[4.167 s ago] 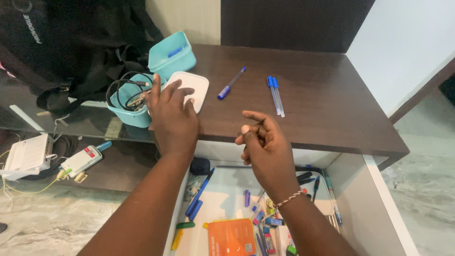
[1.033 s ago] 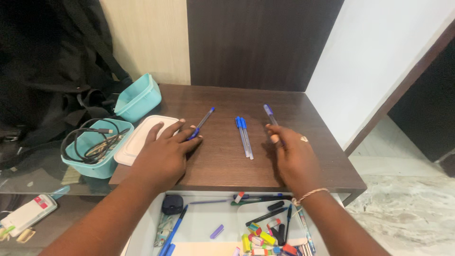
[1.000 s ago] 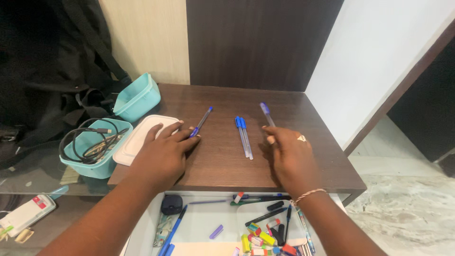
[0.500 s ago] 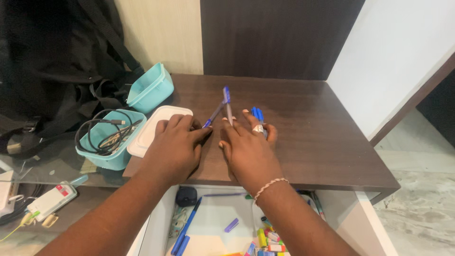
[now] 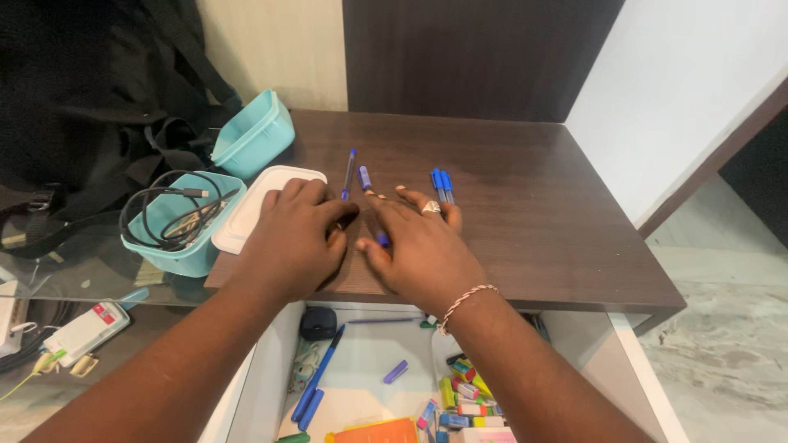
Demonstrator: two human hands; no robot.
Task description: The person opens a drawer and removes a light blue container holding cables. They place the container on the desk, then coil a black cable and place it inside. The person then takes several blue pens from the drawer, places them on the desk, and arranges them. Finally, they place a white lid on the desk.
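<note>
My left hand [image 5: 291, 242] lies palm down on the dark wooden tabletop [image 5: 525, 189], its fingertips at the near end of a thin blue pen [image 5: 350, 171] and beside a white lid [image 5: 250, 197]. My right hand [image 5: 419, 250] rests flat next to it with fingers spread. A blue capped pen [image 5: 364, 178] lies on the wood under its index finger, pointing away from me. Two more blue pens [image 5: 440, 182] lie side by side, their near ends hidden under my right fingers.
A teal box [image 5: 205, 258] full of black cables and a second, tilted teal box [image 5: 250, 135] stand at the left, by a black bag [image 5: 82, 98]. Below the tabletop an open white drawer [image 5: 361, 369] holds several pens, erasers and a black case [image 5: 318, 322].
My right hand carried a blue pen leftward from the right side and laid it flat beside the thin pen. My left hand stayed near the lid, turning the thin pen straighter.
</note>
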